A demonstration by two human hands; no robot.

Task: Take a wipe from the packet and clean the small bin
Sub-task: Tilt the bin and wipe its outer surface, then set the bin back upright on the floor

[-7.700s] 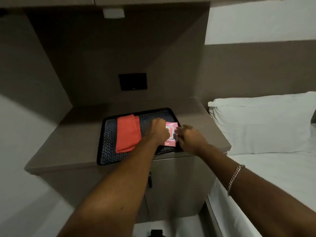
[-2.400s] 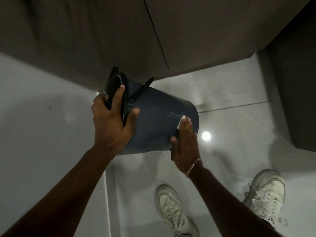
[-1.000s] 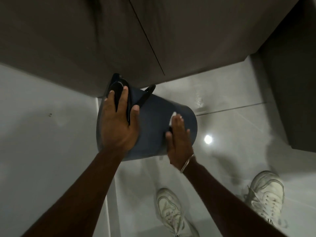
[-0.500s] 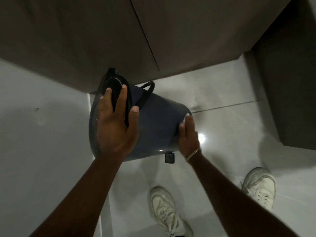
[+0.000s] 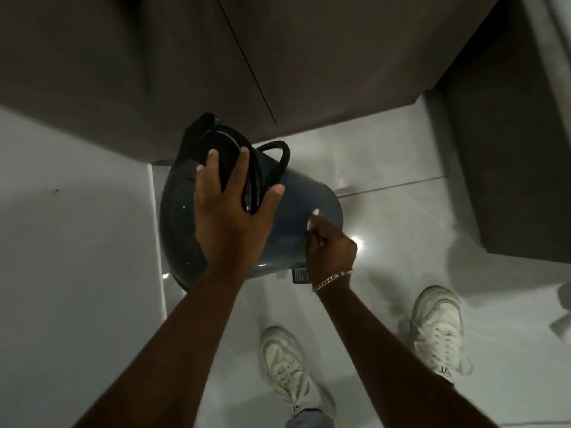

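Note:
The small dark blue bin (image 5: 296, 208) is held tilted above the floor, its black lid end up and to the left, its pedal (image 5: 300, 275) at the lower edge. My left hand (image 5: 234, 211) grips the lid end, fingers spread over the black lid (image 5: 222, 149). My right hand (image 5: 330, 248) presses a white wipe (image 5: 312, 218) against the bin's side near its base; only a corner of the wipe shows. The packet is out of view.
A brown cabinet (image 5: 216, 66) fills the top of the view, with a darker unit (image 5: 506, 149) at the right. Glossy grey floor tiles (image 5: 401, 186) lie below. My two white shoes (image 5: 290, 369) (image 5: 438, 329) stand under the bin.
My right hand with the wipe has slid back along the bin's side from its far rim. My left hand keeps its grip on the lid end, and the bin has shifted slightly.

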